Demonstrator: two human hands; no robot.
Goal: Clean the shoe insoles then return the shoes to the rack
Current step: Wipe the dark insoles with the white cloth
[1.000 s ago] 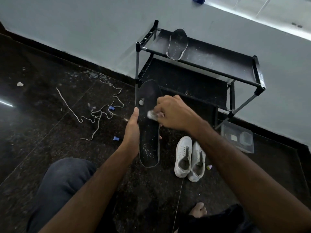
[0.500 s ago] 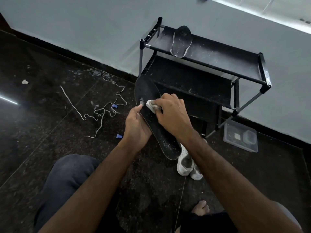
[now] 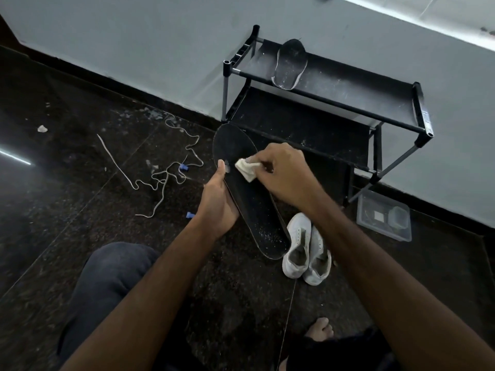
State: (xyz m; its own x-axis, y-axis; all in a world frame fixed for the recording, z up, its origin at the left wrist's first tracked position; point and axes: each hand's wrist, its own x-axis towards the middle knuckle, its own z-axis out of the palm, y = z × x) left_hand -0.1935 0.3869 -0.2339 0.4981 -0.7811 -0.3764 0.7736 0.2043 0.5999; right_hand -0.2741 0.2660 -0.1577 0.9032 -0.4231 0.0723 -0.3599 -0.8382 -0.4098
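Cloth point(image 3: 247, 169) shifted slightly down the insole point(image 3: 251, 207), white laces point(image 3: 158, 180) on floor, left hand point(image 3: 218, 204) gripping insole's edge, right hand point(image 3: 284, 174) pinching cloth against it, white shoes point(image 3: 306, 253) below, second insole point(image 3: 289, 64) on rack point(image 3: 375, 113) top shelf's left end.

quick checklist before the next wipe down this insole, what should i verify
1. Left hand holds the insole by its edge: ok.
2. Right hand pinches the cloth against the insole's upper part: ok.
3. Lower end of the insole free of white specks: not ok, specks show there.
4. Shoes within reach on the floor, side by side: ok.
5. Rack has room on its top shelf beside the other insole: ok.
6. Cloth clean enough for another wipe: cannot tell.
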